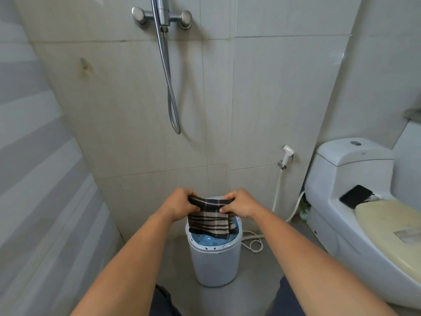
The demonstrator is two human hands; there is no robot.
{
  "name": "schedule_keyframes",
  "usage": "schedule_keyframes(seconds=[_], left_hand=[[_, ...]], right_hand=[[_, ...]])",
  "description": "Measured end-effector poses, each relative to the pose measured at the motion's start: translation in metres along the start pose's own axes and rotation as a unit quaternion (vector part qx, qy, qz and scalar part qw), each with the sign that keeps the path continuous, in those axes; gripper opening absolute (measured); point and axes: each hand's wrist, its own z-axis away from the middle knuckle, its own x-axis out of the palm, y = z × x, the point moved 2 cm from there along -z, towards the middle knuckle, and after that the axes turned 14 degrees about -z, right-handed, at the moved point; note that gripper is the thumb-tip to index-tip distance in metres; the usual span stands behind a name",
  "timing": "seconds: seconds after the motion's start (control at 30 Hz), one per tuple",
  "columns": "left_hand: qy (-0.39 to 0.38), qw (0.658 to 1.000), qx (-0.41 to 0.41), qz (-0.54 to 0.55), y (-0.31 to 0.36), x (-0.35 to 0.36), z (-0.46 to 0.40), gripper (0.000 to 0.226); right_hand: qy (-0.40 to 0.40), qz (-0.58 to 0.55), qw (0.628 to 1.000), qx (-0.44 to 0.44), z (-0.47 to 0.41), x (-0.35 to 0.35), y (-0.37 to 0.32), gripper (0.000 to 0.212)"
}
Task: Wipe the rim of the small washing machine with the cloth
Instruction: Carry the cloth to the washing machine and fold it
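Low in the centre of the frame, both hands hold the cloth [210,216] stretched between them, directly above the open top of the washer [215,261]. The left hand [180,205] pinches the cloth's upper left corner, fingers curled tight over the folded top edge. The right hand [240,204] does the same at the upper right corner, thumb under and fingers closed on top. Neither hand is spread; both are clamped on fabric.

The cloth is dark with pale stripes. Its long axis runs left to right between the hands, and the rest hangs down as a flat panel whose lower edge dips into the mouth of the washer, covering the far part of the opening. I cannot tell whether that lower edge touches anything inside.

The washer is a small pale tub standing on the grey floor, with a blue interior showing below the cloth. Its rim [214,247] shows as a light ring along the near edge, lower in the frame than both hands and roughly centred between them. So the rim lies below and toward the viewer from the fingers, with neither hand clearly nearer to it.

In my judgement the wipe is not yet begun: the cloth hangs over the opening, not pressed on the rim. The next move likely calls for bunching the cloth and lowering it onto the ring.

To the right stands a toilet [346,201], well apart.
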Motion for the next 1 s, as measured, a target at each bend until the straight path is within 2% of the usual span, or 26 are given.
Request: schedule_keyframes(seconds=[0.13, 0.23, 0.3, 0.33, 0.37, 0.4, 0.43, 0.47, 0.53, 0.63, 0.67, 0.73, 0.8, 0.87, 0.9, 1.0], left_hand=[[0.089, 0.986, -0.031, -0.135, -0.005, 0.005, -0.004, 0.011], [0.123, 0.982, -0.096, -0.105, -0.022, 0.018, -0.011, 0.011], [0.161, 0.973, -0.167, 0.008, -0.027, 0.026, -0.010, 0.019], [0.162, 0.952, -0.226, 0.131, -0.026, 0.030, -0.006, 0.028], [0.123, 0.903, -0.282, 0.299, -0.020, 0.035, 0.000, 0.037], [0.055, 0.829, -0.311, 0.461, -0.012, 0.041, 0.004, 0.044], [-0.001, 0.764, -0.306, 0.568, -0.005, 0.045, 0.007, 0.052], [-0.029, 0.730, -0.279, 0.624, -0.002, 0.048, 0.007, 0.057], [0.003, 0.732, -0.241, 0.637, -0.002, 0.051, 0.003, 0.048], [0.071, 0.760, -0.269, 0.588, -0.010, 0.051, 0.000, 0.033], [0.076, 0.766, -0.269, 0.579, -0.014, 0.052, -0.001, 0.033], [0.062, 0.776, -0.263, 0.571, -0.019, 0.052, -0.002, 0.035], [0.023, 0.781, -0.256, 0.569, -0.023, 0.053, -0.002, 0.041], [-0.027, 0.778, -0.242, 0.580, -0.021, 0.051, 0.000, 0.049], [-0.043, 0.773, -0.235, 0.588, -0.018, 0.050, 0.002, 0.051], [-0.063, 0.772, -0.223, 0.592, -0.019, 0.049, 0.001, 0.052]], right_hand=[[0.068, 0.080, 0.992, -0.075, -0.012, 0.007, 0.002, 0.019], [0.077, 0.064, 0.987, -0.125, -0.018, 0.017, 0.006, 0.016], [0.074, 0.040, 0.987, -0.140, -0.021, 0.024, 0.007, 0.015], [0.087, 0.044, 0.983, -0.158, -0.021, 0.028, 0.006, 0.016], [0.103, 0.054, 0.977, -0.180, -0.018, 0.032, 0.004, 0.017], [0.117, 0.068, 0.970, -0.204, -0.017, 0.037, 0.003, 0.019], [0.124, 0.083, 0.962, -0.227, -0.015, 0.043, 0.004, 0.019], [0.121, 0.097, 0.956, -0.247, -0.012, 0.049, 0.004, 0.020], [0.078, 0.110, 0.954, -0.268, -0.010, 0.059, 0.009, 0.025], [0.003, 0.040, 0.973, -0.226, -0.007, 0.062, 0.019, 0.034], [0.017, -0.008, 0.978, -0.208, -0.009, 0.060, 0.021, 0.036], [0.093, -0.094, 0.977, -0.167, -0.012, 0.054, 0.020, 0.042], [0.120, -0.150, 0.979, -0.073, -0.021, 0.045, 0.022, 0.056], [0.062, -0.218, 0.973, 0.052, -0.028, 0.042, 0.030, 0.076], [0.013, -0.266, 0.958, 0.104, -0.029, 0.042, 0.035, 0.078], [-0.089, -0.391, 0.905, 0.144, -0.019, 0.040, 0.041, 0.058]])
